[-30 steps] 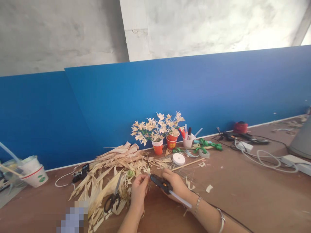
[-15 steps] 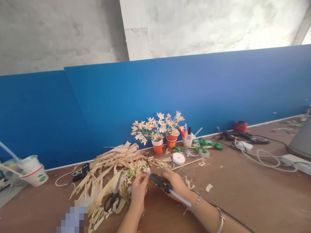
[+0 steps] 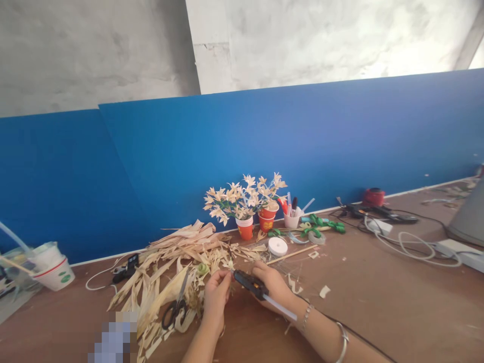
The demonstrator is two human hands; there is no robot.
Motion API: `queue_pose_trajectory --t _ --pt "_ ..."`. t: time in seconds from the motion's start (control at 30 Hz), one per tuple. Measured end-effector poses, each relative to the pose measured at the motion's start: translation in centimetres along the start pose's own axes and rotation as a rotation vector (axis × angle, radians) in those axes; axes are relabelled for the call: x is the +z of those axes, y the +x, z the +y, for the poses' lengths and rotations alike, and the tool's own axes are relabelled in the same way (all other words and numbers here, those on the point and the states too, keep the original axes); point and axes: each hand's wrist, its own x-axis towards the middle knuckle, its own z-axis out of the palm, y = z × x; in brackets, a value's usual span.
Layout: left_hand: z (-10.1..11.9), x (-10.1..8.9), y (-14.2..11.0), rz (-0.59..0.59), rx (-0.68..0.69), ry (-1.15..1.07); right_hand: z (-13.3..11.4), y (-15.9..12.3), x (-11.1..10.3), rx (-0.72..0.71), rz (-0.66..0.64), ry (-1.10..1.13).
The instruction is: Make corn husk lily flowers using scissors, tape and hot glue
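My right hand [image 3: 270, 282] is wrapped round a black hot glue gun [image 3: 249, 284], with a pale glue stick [image 3: 280, 307] poking out of its back end. The gun's nozzle points left, at the fingertips of my left hand [image 3: 217, 294]. Those fingers are pinched on a small pale husk flower [image 3: 229, 264], whose lower part they hide. Dry corn husks [image 3: 159, 297] lie in a heap to the left, and black-handled scissors [image 3: 176, 308] rest on them. Beyond my hands is a white roll of tape [image 3: 278, 246].
Husk flowers [image 3: 245, 196] stand in a red paper cup [image 3: 245, 230] by the blue partition [image 3: 302, 136]. Right of them are a cup of glue sticks [image 3: 292, 220] and green ribbon [image 3: 317, 224]. A white cable [image 3: 412, 252] curls at the right. A paper cup [image 3: 55, 275] stands far left.
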Motion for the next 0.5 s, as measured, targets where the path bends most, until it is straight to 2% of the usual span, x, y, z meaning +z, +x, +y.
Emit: queue_pose_trajectory --t 0.5 --pt "-0.16 -0.07 0.1 0.005 -0.006 0.004 0.14 -0.13 0.21 0.006 0.014 0.005"
